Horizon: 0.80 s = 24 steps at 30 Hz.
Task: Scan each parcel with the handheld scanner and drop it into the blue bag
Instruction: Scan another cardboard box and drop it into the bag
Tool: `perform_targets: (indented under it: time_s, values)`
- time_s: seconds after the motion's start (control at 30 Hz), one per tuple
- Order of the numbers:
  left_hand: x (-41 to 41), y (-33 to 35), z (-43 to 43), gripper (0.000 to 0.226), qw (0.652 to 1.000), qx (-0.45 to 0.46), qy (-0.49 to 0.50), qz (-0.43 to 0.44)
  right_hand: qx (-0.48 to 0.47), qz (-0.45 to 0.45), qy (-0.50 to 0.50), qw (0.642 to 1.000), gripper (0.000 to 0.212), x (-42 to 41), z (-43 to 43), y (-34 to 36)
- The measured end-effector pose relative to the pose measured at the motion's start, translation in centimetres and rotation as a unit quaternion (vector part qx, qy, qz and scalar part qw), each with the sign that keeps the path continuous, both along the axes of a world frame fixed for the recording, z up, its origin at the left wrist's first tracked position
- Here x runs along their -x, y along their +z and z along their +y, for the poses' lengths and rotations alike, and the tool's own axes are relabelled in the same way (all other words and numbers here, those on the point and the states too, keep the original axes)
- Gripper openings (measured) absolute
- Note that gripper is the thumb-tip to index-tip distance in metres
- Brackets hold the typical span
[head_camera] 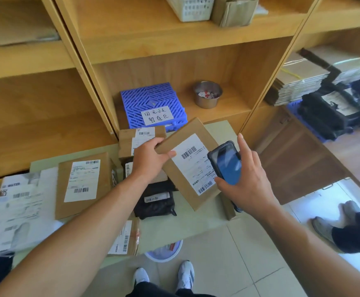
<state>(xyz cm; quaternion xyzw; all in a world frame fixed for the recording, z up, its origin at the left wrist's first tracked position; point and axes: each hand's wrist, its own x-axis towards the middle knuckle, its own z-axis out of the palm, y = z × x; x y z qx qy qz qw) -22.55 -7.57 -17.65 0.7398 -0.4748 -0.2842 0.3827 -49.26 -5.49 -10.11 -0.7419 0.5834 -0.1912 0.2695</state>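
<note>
My left hand (149, 159) grips the left edge of a flat brown cardboard parcel (187, 133), holding it tilted above the table with its white barcode label facing up. My right hand (247, 181) holds the black handheld scanner (226, 163) over the label's right side, index finger sticking up. Its blue screen faces me. More parcels lie on the pale green table (196, 224): a brown flat one (82, 185), a black bag parcel (155, 200), white poly mailers (18, 211) and small boxes (140, 140). No blue bag is clearly in view.
Wooden shelves stand behind the table, holding a blue plastic grid with a handwritten note (153, 103) and a metal cup (207, 94). A white basin (164, 252) sits under the table. Another person's shoes (333, 221) stand at the right. Flat cartons and black bags fill the right shelf.
</note>
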Motion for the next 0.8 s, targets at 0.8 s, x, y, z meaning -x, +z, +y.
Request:
perform_targets:
  time_s: [0.8]
  values:
    - [-43.5, 5.7, 46.0, 0.044, 0.902, 0.037, 0.423, 0.077, 0.039, -0.054, 0.347, 0.935, 0.114, -47.8, 26.2, 2.4]
